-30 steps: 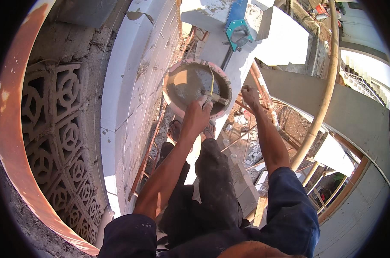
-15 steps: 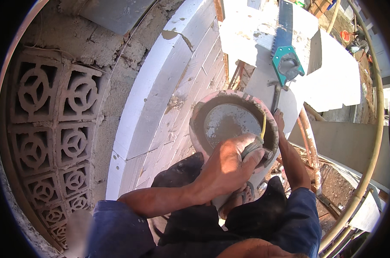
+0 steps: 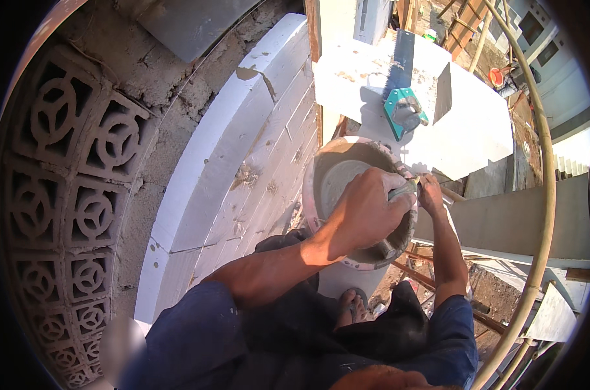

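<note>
The left hand [image 3: 371, 203] grips a tool [image 3: 403, 189] over the bucket [image 3: 314, 179], maybe so drips fall inside. The right hand [image 3: 430, 194] is close by; I can't tell if it holds anything.

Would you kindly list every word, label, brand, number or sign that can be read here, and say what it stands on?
None can be read.
Saw: no lettering can be made out.
Bucket: none visible on its smeared rim.
White wall blocks: stains and joints, no readable text.
Anything farther off is too small to tell.
</note>
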`<state>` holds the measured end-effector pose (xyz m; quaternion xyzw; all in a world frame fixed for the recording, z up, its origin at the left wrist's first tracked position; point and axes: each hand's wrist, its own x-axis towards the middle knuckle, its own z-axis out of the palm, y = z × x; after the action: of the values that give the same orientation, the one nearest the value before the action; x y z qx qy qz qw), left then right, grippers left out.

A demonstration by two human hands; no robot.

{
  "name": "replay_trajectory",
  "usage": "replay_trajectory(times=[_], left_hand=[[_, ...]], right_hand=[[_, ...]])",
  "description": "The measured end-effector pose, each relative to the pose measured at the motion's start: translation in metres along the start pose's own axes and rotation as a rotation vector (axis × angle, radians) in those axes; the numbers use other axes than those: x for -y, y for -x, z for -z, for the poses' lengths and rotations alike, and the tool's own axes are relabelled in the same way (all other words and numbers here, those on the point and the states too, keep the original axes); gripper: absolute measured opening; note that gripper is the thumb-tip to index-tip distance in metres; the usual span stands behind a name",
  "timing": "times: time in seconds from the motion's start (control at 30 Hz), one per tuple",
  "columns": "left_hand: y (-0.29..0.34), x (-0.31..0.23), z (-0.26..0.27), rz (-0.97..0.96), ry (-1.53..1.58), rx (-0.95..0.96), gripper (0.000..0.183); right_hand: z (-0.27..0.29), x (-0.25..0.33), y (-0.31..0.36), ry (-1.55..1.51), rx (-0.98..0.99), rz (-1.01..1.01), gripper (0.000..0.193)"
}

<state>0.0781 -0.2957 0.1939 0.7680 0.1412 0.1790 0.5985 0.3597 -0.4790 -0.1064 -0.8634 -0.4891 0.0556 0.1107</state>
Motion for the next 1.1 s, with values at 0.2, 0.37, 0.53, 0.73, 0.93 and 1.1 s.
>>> replay_trajectory(times=[0.2,0.37,0.53,0.73,0.93,1.1], left_hand=[[-0.015,0.027,-0.003,0.121,0.071,0.019,0.029],[-0.042,0.027,0.019,0.144,0.059,0.078,0.029],[-0.082,0.093,0.028,-0.171,-0.333,-0.377,0.023],[-0.078,0.107,0.07,-0.007,-0.508,-0.45,0.025],[-0.045,0.073,0.078,-0.105,-0.39,-0.505,0.046],[-0.024,0.014,0.066,-0.383,-0.342,-0.471,0.047]], right_hand=[[0.068,0.034,-0.006,-0.452,-0.523,-0.466,0.026],[0.184,0.161,0.076,-0.726,-0.451,-0.306,0.016],[0.15,0.221,0.05,0.079,0.446,0.065,0.033],[0.095,0.182,0.019,0.187,0.599,0.095,0.037],[0.201,0.25,-0.007,0.832,0.651,0.514,0.057],[0.236,0.246,0.021,0.934,0.751,0.348,0.058]])
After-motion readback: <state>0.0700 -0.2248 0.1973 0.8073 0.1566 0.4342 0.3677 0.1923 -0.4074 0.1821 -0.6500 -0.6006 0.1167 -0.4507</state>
